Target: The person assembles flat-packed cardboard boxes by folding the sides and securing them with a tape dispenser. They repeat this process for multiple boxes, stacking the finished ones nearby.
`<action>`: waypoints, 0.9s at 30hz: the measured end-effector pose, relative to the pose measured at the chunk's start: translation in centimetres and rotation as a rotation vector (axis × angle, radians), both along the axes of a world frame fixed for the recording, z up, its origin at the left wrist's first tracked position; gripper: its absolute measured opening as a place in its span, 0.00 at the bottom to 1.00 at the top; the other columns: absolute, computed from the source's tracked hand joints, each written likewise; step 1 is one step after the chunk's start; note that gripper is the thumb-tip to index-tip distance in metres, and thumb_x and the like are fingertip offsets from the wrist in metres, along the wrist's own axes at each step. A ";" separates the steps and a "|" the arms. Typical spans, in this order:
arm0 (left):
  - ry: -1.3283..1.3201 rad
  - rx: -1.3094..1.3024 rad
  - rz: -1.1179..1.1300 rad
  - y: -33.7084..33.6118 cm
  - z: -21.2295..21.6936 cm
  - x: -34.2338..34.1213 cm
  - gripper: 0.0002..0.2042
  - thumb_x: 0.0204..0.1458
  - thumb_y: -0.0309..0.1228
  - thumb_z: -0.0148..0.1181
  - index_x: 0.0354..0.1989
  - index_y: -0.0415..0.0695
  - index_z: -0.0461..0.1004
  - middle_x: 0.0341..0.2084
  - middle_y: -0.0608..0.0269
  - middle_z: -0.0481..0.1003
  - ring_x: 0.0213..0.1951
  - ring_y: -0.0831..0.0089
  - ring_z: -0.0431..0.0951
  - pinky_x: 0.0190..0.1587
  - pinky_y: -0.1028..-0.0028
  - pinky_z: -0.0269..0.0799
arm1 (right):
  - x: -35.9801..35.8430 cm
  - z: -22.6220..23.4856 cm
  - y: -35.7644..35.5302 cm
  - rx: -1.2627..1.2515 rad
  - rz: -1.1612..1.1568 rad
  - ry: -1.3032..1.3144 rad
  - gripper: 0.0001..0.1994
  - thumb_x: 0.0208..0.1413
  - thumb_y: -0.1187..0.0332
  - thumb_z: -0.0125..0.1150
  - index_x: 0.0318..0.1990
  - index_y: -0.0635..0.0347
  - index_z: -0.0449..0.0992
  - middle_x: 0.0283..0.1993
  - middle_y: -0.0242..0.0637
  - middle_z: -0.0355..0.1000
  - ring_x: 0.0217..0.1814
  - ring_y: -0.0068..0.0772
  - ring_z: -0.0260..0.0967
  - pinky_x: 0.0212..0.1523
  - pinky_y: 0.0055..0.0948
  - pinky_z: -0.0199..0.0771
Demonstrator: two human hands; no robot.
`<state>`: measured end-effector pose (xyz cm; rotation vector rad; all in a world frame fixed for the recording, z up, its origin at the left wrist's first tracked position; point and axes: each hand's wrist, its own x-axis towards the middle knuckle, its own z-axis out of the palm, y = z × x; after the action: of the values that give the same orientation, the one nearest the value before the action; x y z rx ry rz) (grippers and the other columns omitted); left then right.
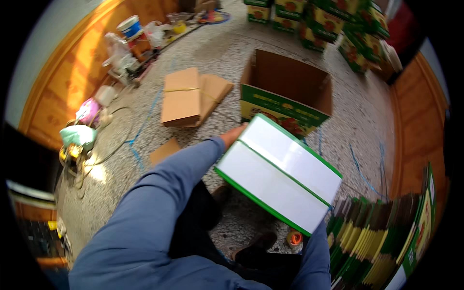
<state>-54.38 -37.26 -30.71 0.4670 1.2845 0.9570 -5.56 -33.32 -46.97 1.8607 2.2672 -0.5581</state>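
Left hand (233,136) gripping white green-edged box (278,171) just before open carton (287,92); right hand hidden, grip unknowable; one-sided hold risks dropping.

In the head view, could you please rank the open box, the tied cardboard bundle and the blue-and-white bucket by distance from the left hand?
1. Open box, just beyond the left hand, to its right.
2. Cardboard bundle, farther off to the left.
3. Bucket, far off by the wall, upper left.
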 end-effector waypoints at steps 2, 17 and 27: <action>-0.048 0.078 0.059 -0.5 -1.5 -0.2 0.29 0.64 0.53 0.34 0.61 0.42 0.65 0.55 0.53 0.70 0.52 0.64 0.72 0.56 0.67 0.67 | -0.1 1.5 -0.3 -0.006 -0.130 0.321 0.20 0.60 0.56 0.50 0.58 0.50 0.67 0.57 0.43 0.66 0.54 0.46 0.66 0.50 0.42 0.68; -0.001 0.730 0.155 -9.9 12.7 -0.8 0.24 0.61 0.42 0.51 0.58 0.37 0.67 0.52 0.58 0.72 0.53 0.72 0.70 0.57 0.72 0.63 | -2.4 22.0 -5.4 -0.181 -0.683 1.570 0.28 0.61 0.51 0.49 0.64 0.53 0.60 0.63 0.44 0.63 0.59 0.47 0.63 0.55 0.43 0.67; -0.019 0.303 -0.114 -8.5 4.9 -9.4 0.43 0.58 0.65 0.29 0.67 0.36 0.54 0.65 0.40 0.54 0.67 0.48 0.53 0.68 0.56 0.45 | -7.7 13.9 0.3 -0.015 -0.088 1.003 0.30 0.52 0.59 0.63 0.59 0.66 0.63 0.53 0.39 0.69 0.50 0.36 0.67 0.50 0.31 0.68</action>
<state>-63.75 -45.81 -25.81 0.7567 1.0872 1.0611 -13.22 -33.06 -33.09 1.9095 2.6437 -1.8486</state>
